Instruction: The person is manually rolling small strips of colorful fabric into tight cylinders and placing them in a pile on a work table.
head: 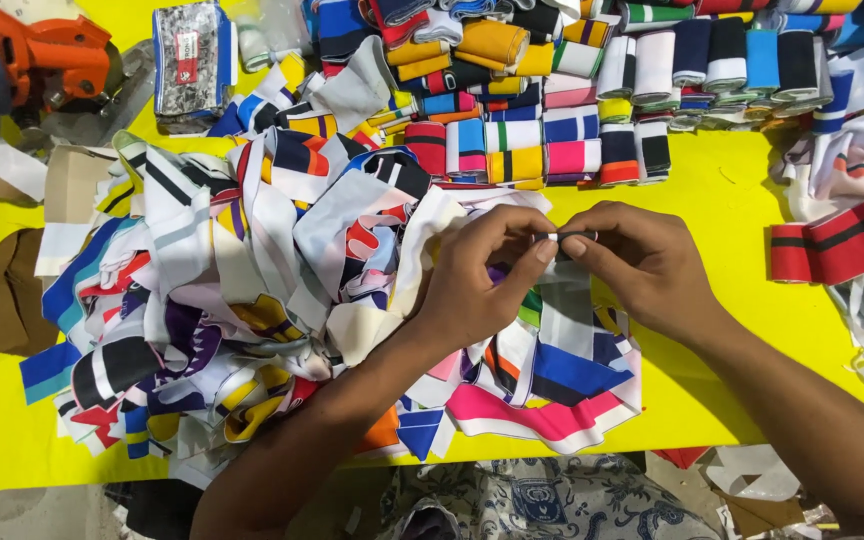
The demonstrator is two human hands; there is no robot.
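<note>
My left hand (487, 275) and my right hand (637, 262) meet over a yellow table (722, 200), fingertips pinching the same small folded strip of white and dark ribbed fabric (564, 238). Under both hands lies a loose heap of striped fabric strips (282, 290) in white, blue, red, yellow and black. A pink and blue piece (552, 405) lies nearest me at the heap's front edge.
Neat rows of folded striped bands (572, 130) fill the table's far side. A red and black striped band (842, 240) lies at the right. An orange tool (42, 55) and a plastic packet (190, 65) sit at the far left. Scraps lie on the floor.
</note>
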